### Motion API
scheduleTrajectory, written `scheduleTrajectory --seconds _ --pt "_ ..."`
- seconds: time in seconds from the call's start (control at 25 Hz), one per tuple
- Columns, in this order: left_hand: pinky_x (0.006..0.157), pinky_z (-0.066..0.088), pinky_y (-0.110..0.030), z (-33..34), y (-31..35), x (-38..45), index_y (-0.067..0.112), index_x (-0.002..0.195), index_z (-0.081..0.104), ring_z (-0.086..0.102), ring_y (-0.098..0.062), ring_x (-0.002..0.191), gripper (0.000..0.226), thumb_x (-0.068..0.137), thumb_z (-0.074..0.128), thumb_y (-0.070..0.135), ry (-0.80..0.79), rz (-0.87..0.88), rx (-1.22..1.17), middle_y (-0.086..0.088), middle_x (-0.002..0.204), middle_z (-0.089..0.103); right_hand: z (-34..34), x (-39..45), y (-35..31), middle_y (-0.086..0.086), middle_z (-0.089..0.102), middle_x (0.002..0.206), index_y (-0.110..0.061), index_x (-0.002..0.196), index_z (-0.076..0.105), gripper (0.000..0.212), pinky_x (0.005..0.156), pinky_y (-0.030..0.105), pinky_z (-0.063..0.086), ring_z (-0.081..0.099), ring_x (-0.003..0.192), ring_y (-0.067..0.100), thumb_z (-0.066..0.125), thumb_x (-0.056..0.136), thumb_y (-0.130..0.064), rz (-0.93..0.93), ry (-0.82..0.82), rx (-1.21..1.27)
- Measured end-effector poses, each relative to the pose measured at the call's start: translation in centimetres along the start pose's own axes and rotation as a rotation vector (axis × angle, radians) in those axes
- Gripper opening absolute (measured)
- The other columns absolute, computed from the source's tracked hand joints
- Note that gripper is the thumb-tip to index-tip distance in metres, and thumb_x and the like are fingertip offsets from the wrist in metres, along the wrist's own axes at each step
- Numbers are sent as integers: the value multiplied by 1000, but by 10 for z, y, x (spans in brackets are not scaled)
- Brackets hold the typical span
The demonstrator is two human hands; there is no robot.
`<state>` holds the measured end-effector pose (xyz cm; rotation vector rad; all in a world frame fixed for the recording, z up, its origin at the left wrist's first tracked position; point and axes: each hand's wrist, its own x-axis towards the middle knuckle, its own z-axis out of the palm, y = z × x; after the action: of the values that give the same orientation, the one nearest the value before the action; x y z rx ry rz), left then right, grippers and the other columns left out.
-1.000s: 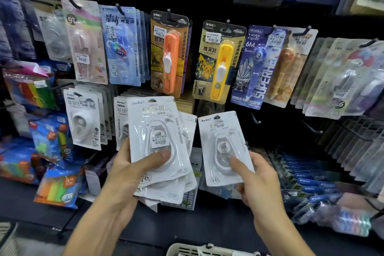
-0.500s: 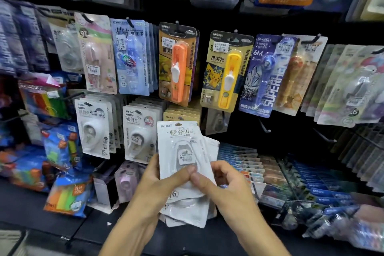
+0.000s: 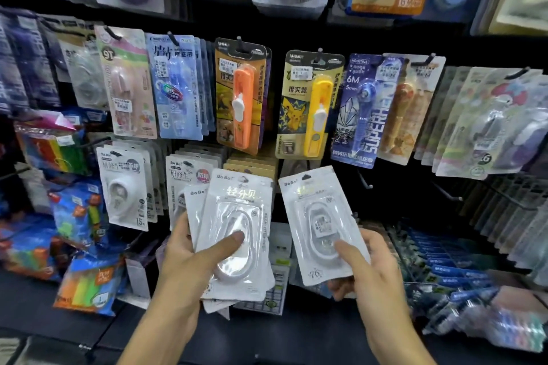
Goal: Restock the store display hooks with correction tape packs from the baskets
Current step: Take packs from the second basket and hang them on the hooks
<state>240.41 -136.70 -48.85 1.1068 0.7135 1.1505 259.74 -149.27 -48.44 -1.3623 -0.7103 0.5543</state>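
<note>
Left hand (image 3: 189,258) grips a fanned stack of white clear-blister correction tape packs (image 3: 237,234), thumb pressed across the front blister of the top pack, fingers curled behind out of sight. The stack sits low centre, in front of the display, tilted slightly right. Right hand (image 3: 367,270) pinches a single white correction tape pack with a clear oval blister (image 3: 321,222), thumb on the lower front, fingers behind; this pack is upright, leaning a little left, held just beside the stack with a narrow gap between them. Its hang hole at the top is free, not on any hook.

Behind both hands is a black pegboard display wall (image 3: 296,38). On hooks above: an orange slider-type tape pack on a brown card (image 3: 241,98), a yellow slider-type tape pack on a cartoon card (image 3: 311,104), a blue-purple pen-style tape pack marked 6M (image 3: 360,109), a pale blue tape pack (image 3: 178,86), a pink pastel tape pack (image 3: 127,83). Lower row left of the hands: hanging white packs with a round white dispenser (image 3: 123,187). A bare black metal hook (image 3: 363,179) sticks out just right of and above the single pack. Far left: bags of coloured highlighters (image 3: 86,287). Lower right: rows of blue boxed items (image 3: 444,258), blurred.
</note>
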Motion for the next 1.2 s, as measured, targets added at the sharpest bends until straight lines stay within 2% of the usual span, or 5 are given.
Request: scheduleTrajectory --seconds 0.36,0.6,0.8,0.96,1.2 --pt "98 53 -57 1 0 -2 36 117 69 76 -27 104 69 52 90 29 5 18 -6 2 112 79 25 5 9 2 71 79 -36 113 57 22 44 27 47 62 53 12 68 93 -37 125 32 14" --pt "76 58 -37 21 -15 -6 34 115 67 78 -15 93 70 49 90 28 9 5 18 8 103 80 19 26 17 3 55 135 -30 151 34 71 101 42 52 63 111 24 72 93 -20 331 -87 170" --pt "65 63 -29 31 -13 -1 34 106 70 79 -17 89 55 55 90 28 -64 8 58 4 100 81 37 3 15 -3 77 102 -34 101 73 26 75 24 58 74 93 16 82 78 -42 57 -348 33" --pt "90 58 -51 28 -13 4 36 115 70 77 -27 100 28 88 73 25 -6 -74 -30 1 110 80 34 11 8 1 79 95 -16 107 64 19 61 19 56 76 84 18 73 90 -20 115 -143 215" --pt "92 57 -51 20 -4 6 33 110 70 76 -25 101 23 100 61 14 114 -54 -2 3 107 80 0 14 10 -2 75 78 -37 100 62 7 37 26 40 51 41 16 67 95 -38 44 14 -90"
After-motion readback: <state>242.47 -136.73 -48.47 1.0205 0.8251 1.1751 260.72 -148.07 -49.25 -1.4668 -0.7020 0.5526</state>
